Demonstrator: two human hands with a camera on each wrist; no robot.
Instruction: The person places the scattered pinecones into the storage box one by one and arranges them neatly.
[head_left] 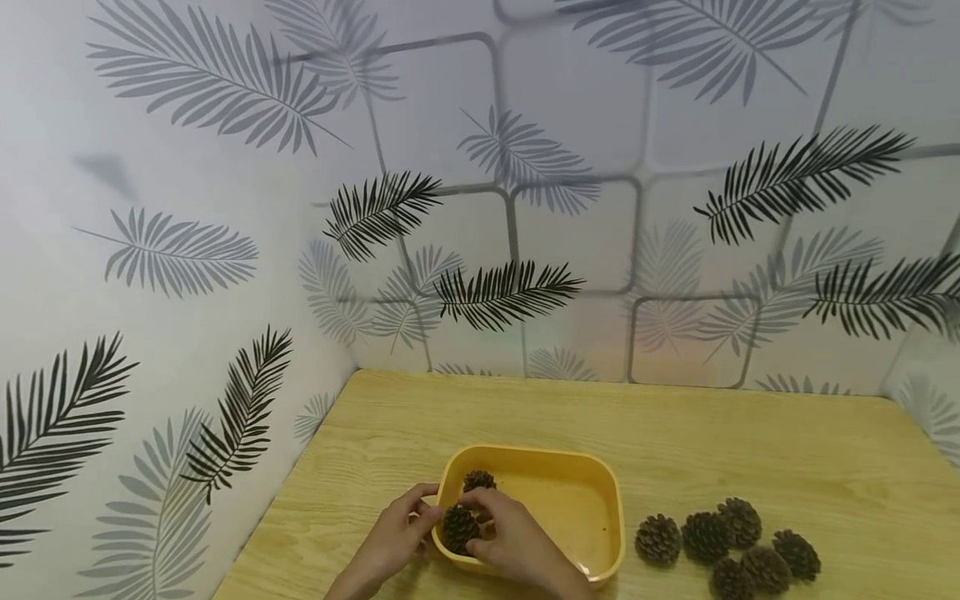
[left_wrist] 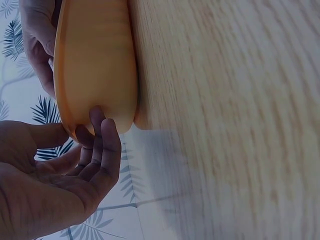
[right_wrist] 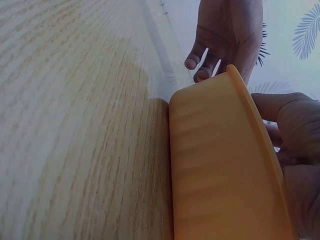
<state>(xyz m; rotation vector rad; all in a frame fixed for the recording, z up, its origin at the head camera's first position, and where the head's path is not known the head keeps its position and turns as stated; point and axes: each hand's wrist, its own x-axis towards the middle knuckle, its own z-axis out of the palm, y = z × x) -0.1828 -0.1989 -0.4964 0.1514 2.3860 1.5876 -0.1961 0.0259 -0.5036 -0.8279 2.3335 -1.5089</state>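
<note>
A yellow plastic bin stands on the wooden table. My left hand holds its left end, thumb at the rim and fingers against the outer wall. Inside that end, my right hand pinches a brown pine cone between thumb and fingers. A second pine cone lies just behind it in the bin, partly covered by the right hand. From the right wrist, the bin wall hides the held cone, and the right hand reaches over the rim.
Several loose pine cones lie grouped on the table to the right of the bin. Behind the table rises a pale wall printed with leaves, and another leaf-printed wall runs along the left edge.
</note>
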